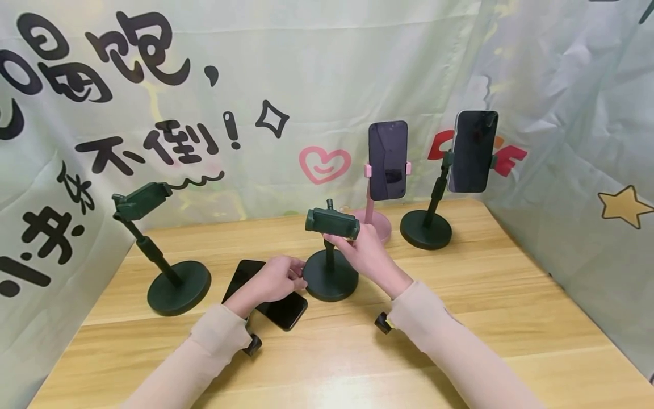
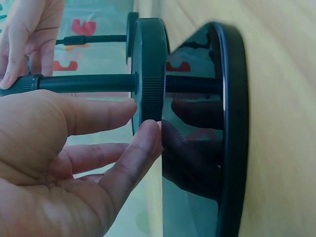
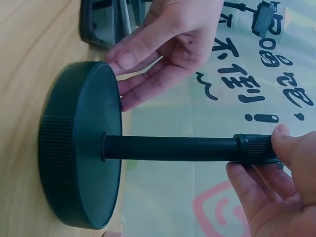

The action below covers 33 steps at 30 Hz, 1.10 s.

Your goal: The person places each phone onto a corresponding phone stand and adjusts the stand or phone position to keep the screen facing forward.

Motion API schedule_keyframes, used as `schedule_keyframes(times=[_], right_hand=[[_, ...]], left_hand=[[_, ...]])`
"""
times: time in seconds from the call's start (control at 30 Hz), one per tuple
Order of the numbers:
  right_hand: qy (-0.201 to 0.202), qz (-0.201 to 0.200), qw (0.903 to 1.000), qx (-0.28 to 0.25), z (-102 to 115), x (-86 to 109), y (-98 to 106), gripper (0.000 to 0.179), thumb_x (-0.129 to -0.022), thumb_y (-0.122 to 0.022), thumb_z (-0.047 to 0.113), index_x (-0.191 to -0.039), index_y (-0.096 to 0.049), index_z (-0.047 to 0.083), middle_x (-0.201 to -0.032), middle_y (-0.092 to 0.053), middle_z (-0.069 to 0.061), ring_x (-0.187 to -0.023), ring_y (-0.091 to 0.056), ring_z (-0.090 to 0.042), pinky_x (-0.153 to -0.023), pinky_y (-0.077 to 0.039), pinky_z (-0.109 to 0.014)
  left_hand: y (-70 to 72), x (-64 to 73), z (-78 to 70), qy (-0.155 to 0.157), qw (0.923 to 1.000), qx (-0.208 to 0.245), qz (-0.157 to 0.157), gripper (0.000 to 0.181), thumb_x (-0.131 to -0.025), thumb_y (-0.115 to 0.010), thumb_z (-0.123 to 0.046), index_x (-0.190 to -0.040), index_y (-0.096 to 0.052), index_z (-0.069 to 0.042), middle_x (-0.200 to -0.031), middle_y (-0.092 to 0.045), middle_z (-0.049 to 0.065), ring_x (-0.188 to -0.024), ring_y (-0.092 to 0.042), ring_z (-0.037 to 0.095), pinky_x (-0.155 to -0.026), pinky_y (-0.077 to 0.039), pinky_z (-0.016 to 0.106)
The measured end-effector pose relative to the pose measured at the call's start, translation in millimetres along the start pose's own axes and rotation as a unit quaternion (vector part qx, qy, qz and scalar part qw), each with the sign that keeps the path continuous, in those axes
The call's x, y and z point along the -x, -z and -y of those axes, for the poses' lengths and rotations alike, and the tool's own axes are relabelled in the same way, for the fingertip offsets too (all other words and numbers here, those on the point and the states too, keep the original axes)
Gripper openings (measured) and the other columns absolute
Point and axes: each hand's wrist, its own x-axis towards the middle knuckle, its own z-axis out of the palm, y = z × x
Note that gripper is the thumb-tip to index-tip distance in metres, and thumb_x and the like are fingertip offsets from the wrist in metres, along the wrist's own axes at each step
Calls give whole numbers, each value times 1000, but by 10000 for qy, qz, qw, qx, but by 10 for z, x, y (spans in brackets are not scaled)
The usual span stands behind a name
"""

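Note:
A dark green phone stand (image 1: 331, 287) with a round base and a tilted clamp head stands upright mid-table. My left hand (image 1: 276, 277) pinches the rim of its base between thumb and finger; the left wrist view shows the fingertips on the ribbed edge (image 2: 151, 89). Higher up, my right hand (image 1: 370, 258) grips the ribbed collar (image 3: 256, 148) on the pole, just under the clamp head (image 1: 333, 223). Beneath my left hand a black phone (image 1: 286, 311) lies face up on the table, partly covered by that hand.
At the left stands another dark green stand (image 1: 179, 289), its clamp holding no phone. Behind my right hand, a pink stand (image 1: 380, 224) and a dark green stand (image 1: 426, 230) each hold a phone upright. Printed cloth (image 1: 286, 57) hangs behind the wooden table (image 1: 347, 369).

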Motion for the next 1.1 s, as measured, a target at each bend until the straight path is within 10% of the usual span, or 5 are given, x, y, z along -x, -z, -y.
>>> schedule_keyframes(times=[0.53, 1.1], right_hand=[[279, -107, 9992, 262, -19, 223, 151, 36, -99, -77, 9, -134, -72, 6, -115, -80, -14, -95, -79, -26, -90, -66, -49], [252, -161, 9992, 262, -59, 258, 180, 39, -99, -77, 12, -137, -69, 7, -119, -79, -14, -100, -80, -27, -92, -66, -48]], left_hand=[[-141, 120, -23, -509, 9960, 693, 264, 44, -97, -76, -11, -137, -67, 5, -111, -74, 10, -97, -73, 16, -85, -61, 33], [-176, 177, -34, -289, 9960, 823, 167, 42, -101, -73, -14, -141, -69, -3, -128, -74, 12, -114, -77, 25, -97, -64, 42]])
